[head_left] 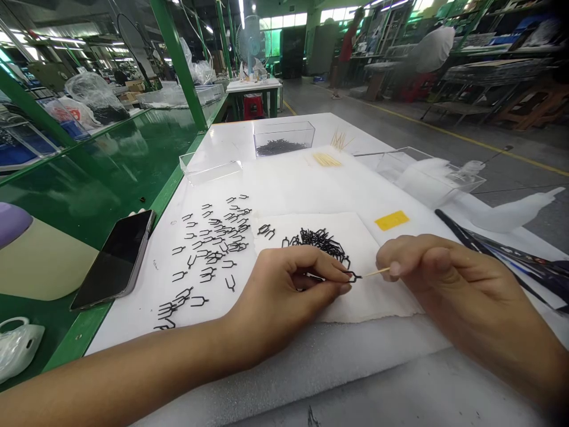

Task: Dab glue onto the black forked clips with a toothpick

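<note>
Between thumb and fingertips, my left hand (288, 290) pinches a small black fork-shaped part (354, 276), its stem end pointing right. My right hand (448, 273) grips a thin wooden toothpick (377, 272), whose tip meets or nearly meets that part. Behind my left hand, a pile of similar black parts (322, 240) lies on a white paper sheet (368, 302). Many more black forked parts (213, 258) are spread over the white table left of the sheet. Some parts near my left fingers are hidden by the hand.
A clear box of black pieces (282, 142) and a row of toothpicks (326, 159) stand farther back. A yellow card (392, 220) lies behind my right hand. At right are a white squeeze bottle (518, 210) and black strips (484, 249); a phone (115, 258) rests at left.
</note>
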Demonstrator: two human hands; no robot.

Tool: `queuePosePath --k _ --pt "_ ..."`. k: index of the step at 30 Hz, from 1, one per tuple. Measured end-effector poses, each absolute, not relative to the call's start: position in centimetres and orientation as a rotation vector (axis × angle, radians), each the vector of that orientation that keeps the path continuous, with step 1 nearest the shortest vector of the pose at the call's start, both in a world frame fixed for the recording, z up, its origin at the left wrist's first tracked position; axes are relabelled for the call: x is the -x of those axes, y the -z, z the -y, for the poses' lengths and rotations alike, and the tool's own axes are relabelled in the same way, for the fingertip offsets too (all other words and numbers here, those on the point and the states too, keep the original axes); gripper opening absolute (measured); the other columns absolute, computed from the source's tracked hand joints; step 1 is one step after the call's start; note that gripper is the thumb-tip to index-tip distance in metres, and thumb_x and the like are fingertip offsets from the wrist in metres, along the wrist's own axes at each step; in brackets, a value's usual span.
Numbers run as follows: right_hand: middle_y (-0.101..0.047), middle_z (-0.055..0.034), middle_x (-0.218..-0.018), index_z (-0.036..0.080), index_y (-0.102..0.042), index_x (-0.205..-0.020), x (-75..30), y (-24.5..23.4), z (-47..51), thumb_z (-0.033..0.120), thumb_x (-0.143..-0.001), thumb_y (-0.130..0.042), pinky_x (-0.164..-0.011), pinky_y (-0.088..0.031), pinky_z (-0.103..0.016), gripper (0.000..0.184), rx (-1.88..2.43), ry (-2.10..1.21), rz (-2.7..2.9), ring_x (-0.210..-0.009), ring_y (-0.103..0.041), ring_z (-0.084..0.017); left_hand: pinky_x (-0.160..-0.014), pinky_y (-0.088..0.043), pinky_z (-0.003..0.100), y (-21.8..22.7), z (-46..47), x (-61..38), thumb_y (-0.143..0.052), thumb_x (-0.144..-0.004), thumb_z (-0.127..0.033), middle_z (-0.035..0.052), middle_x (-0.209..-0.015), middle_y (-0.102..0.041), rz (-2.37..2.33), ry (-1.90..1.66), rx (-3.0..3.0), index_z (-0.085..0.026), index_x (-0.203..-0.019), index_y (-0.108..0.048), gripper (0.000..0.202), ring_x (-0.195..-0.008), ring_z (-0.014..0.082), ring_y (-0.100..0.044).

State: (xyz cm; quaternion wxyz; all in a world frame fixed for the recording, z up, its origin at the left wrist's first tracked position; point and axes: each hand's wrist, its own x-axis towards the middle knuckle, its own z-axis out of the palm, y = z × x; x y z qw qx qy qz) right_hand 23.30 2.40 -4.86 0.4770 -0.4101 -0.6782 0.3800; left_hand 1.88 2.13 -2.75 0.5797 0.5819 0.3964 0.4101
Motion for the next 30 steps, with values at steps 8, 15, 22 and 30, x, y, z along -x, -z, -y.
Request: queuePosePath --k 8,15,22,30 --pt "-0.061 0.0022 -0.079 0.033 -0.068 -0.081 -23.38 4.80 -2.44 0.049 -0.098 -0.049 -0.080 -0.048 -0.020 0.030 1.003 -0.923 1.657 -0.083 -0.058 -0.013 -0.076 -0.055 0.016 2.78 -2.18 -1.78 -0.072 -0.077 -0.009 0.0020 -0.089 -0.073 -0.937 -0.955 -1.361 -0.014 -0.074 -0.069 0.007 -0.086 0.0100 -0.068" --pt "-0.062 0.0033 -0.080 0.035 -0.069 -0.083 -23.50 5.06 -2.39 0.050 -0.098 -0.048 -0.080 -0.048 -0.019 0.030 1.010 -0.945 1.640 -0.085 -0.058 -0.012 -0.077 -0.055 0.015 2.70 -2.18 -1.85 -0.071 -0.078 -0.010 0.0016 -0.089 -0.073 -0.937 -0.949 -1.348 -0.014 -0.074 -0.069 0.006 -0.086 0.0097 -0.068" --pt "-0.061 0.0016 -0.080 0.034 -0.068 -0.083 -23.59 5.03 -2.32 0.050 -0.098 -0.047 -0.079 -0.049 -0.022 0.030 1.010 -0.936 1.632 -0.084 -0.058 -0.014 -0.078 -0.055 0.016 2.74 -2.07 -1.83 -0.070 -0.078 -0.009 0.0020 -0.089 -0.073 -0.928 -0.957 -1.348 -0.014 -0.075 -0.069 0.007 -0.087 0.0103 -0.068" --pt "-0.063 0.0001 -0.078 0.031 -0.069 -0.081 -23.33 4.91 -2.46 0.049 -0.097 -0.049 -0.076 -0.050 -0.024 0.032 1.028 -0.890 1.643 -0.081 -0.059 -0.015 -0.077 -0.055 0.016 2.83 -2.05 -1.76 -0.071 -0.078 -0.009 0.0015 -0.089 -0.072 -0.931 -0.951 -1.351 -0.014 -0.074 -0.068 0.007 -0.086 0.0098 -0.068"
